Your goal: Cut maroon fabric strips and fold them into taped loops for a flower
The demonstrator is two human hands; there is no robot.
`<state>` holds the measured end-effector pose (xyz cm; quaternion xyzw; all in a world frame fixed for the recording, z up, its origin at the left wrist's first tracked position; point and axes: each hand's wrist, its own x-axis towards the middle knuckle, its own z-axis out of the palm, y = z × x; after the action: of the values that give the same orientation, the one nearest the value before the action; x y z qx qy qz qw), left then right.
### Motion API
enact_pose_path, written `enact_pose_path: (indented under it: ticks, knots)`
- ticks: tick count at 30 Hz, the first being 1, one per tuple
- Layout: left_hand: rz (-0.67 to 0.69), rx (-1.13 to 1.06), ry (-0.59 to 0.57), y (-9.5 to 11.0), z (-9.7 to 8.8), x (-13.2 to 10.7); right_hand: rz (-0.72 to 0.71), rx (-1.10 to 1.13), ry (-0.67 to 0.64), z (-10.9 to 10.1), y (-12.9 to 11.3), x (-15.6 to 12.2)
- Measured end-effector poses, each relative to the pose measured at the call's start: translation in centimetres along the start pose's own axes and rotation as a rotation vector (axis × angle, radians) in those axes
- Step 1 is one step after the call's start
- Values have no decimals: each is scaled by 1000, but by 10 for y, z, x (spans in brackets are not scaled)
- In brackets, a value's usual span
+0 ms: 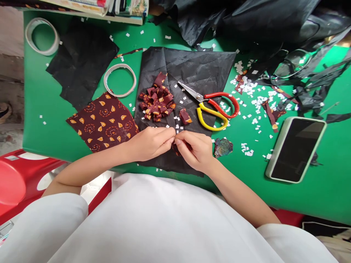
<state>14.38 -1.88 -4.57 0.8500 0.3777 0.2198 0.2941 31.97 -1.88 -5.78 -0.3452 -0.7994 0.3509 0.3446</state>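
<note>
My left hand [155, 143] and my right hand [196, 149] meet fingertip to fingertip over a black sheet [189, 67]. Both are closed in a pinch on a small piece of maroon printed fabric [177, 149], mostly hidden by the fingers. Just beyond them lies a heap of maroon fabric loops [157, 100], with one loose folded piece [185, 116] beside it. Scissors [201, 98] with one red and one yellow handle rest partly open on the sheet. Left of my left hand lies a flat square of maroon fabric [102, 122] printed with orange drops.
Two tape rolls [120, 80] lie on the green table [46, 120] at left, near a black cut sheet [82, 62]. White paper bits [248, 87] are scattered at right, beside a phone [297, 149]. Black plastic [246, 22] and books [82, 9] line the back.
</note>
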Motion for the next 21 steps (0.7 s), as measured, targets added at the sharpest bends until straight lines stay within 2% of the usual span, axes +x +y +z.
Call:
enact_pose_path:
  ticks: [7,14,21]
  knots:
    - [18,84,57,-4,4,-1,59,7,-6,3,-1,-2]
    - [21,131,204,-2,9,-1,54,9,-8,6,-1,-1]
    - [-14,70,199,0,7,-1,58,9,11,5,-3,-1]
